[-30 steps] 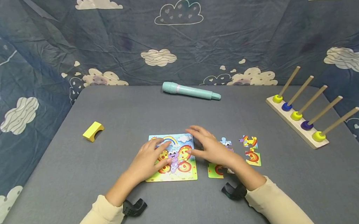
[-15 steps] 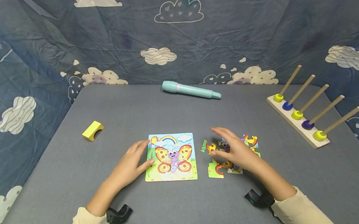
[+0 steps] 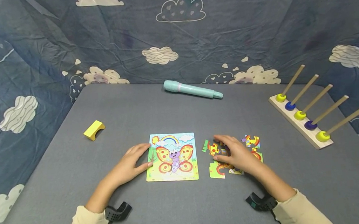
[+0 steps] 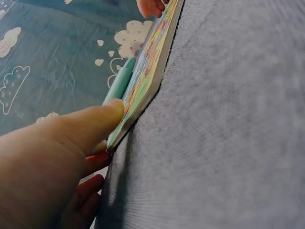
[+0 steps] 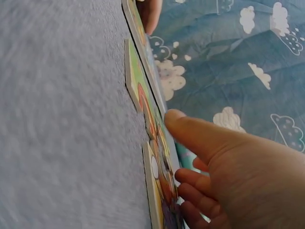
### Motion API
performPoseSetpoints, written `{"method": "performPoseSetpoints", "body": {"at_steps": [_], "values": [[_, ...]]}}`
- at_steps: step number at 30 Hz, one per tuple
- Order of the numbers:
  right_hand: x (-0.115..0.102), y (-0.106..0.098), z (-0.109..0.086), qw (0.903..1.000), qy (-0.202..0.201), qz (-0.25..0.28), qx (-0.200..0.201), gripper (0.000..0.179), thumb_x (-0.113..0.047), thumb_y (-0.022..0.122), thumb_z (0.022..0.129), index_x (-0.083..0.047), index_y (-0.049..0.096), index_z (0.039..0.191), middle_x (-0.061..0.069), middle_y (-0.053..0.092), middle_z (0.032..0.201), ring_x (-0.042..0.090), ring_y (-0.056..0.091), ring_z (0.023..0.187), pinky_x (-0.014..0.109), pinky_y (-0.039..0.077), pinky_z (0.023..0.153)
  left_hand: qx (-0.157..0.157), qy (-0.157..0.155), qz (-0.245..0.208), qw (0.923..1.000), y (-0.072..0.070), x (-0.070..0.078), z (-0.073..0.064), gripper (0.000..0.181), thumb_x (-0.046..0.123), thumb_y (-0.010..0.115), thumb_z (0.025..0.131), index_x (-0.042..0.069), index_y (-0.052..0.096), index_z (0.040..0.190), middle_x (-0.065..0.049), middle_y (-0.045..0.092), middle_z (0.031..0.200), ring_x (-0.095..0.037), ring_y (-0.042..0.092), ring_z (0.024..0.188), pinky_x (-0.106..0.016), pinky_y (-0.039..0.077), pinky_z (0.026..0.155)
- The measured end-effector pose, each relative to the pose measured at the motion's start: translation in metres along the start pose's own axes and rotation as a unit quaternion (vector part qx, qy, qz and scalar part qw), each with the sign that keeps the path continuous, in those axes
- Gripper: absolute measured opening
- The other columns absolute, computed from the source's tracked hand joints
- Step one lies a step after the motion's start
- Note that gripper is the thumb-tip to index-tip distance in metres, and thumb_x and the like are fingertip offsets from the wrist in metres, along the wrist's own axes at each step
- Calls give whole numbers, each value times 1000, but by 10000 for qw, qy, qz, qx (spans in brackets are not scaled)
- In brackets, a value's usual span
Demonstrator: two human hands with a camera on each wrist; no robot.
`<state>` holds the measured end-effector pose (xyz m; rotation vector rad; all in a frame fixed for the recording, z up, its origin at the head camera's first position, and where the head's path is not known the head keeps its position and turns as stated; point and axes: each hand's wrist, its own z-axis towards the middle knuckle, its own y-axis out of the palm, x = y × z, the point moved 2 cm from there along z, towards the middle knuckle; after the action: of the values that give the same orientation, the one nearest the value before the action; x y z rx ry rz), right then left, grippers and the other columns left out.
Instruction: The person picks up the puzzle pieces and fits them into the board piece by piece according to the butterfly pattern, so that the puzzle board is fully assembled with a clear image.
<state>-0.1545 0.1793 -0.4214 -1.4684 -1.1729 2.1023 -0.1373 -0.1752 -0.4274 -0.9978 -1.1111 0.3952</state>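
Note:
A square butterfly puzzle board [image 3: 184, 173] lies flat before me, its picture showing a sun, a rainbow and a purple butterfly. My left hand [image 3: 125, 169] rests at the board's left edge, thumb tip on the rim and fingers loosely bent beside it. To the right of the board lie several loose puzzle pieces [image 3: 216, 171]. Over them is my right hand [image 3: 240, 154], thumb and fingers spread apart, covering part of the group. In the right wrist view its thumb [image 5: 190, 129] and fingertips are close above the pieces.
A yellow arch block [image 3: 94, 130] sits at the left. Towards the back lies a teal toy microphone [image 3: 193, 89]. A wooden peg stacker [image 3: 305, 128] with yellow and blue beads stands at the right. Cloud-printed cloth hangs behind the grey table [image 3: 174, 211].
Both hands have drawn apart: the left from over the board to its left edge, the right from the board's right edge onto the loose pieces. In the last half second they barely move.

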Motion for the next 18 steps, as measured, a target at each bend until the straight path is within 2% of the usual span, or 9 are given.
{"method": "performPoseSetpoints", "body": {"at_steps": [7,14,18], "values": [[-2,6,0,9985,-188,-439,277,64,-28,76,72,-2,50,125,11,55,115,28,46,108,45,37,89,23,82,68,9999,2,0,0,60,29,64,84,6,42,134,-11,41,132,-28,33,123,-47,30,96],[-11,10,2,9946,-9,-959,391,59,-28,74,74,1,55,121,13,57,110,31,46,104,47,33,87,58,54,68,9999,3,0,0,60,28,64,83,6,42,134,-11,41,132,-29,32,123,-48,30,96],[-15,10,5,9945,90,-987,331,55,-28,73,74,0,57,118,12,56,106,31,45,102,47,33,86,67,58,57,9999,2,1,0,60,28,64,83,5,42,134,-11,41,132,-29,32,123,-48,30,96]]}}
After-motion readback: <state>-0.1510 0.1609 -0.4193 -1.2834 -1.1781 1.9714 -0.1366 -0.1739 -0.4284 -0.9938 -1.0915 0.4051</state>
